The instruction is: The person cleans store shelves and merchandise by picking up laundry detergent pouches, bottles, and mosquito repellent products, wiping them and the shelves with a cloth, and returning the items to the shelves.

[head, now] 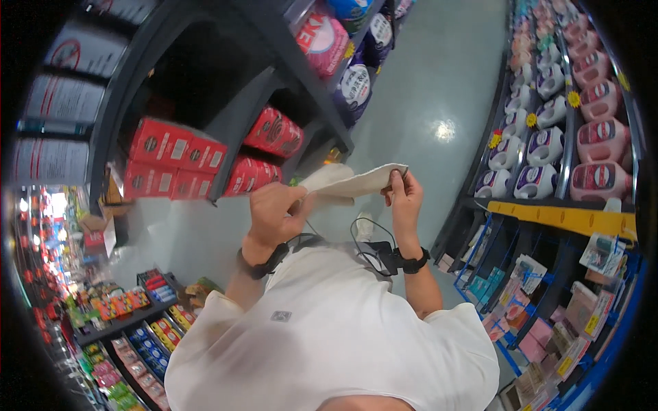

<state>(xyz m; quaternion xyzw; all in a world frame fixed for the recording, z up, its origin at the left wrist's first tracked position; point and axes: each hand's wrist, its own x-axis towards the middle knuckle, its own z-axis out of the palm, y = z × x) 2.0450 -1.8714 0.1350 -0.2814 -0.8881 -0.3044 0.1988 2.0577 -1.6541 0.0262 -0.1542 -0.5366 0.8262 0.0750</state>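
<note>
My left hand (277,210) grips the left end of an off-white folded sheet (354,182), its fingers curled around the edge. At the opposite end, my right hand (403,191) pinches a corner between thumb and fingers. The sheet is stretched between both hands, in front of my waist and above the floor. Part of it rises behind my left hand and looks blurred. Whether it is cloth, paper or thin board I cannot tell. Both wrists wear black bands, and a black cable (372,221) loops near the right one.
Left, a dark shelf unit (241,128) holds red cartons (172,159) and red packs (272,131). Detergent jugs (545,144) fill the right shelves, above a blue wire rack (506,354) of packaged goods. Small packs (149,344) stand lower left. Grey floor (426,97) runs between.
</note>
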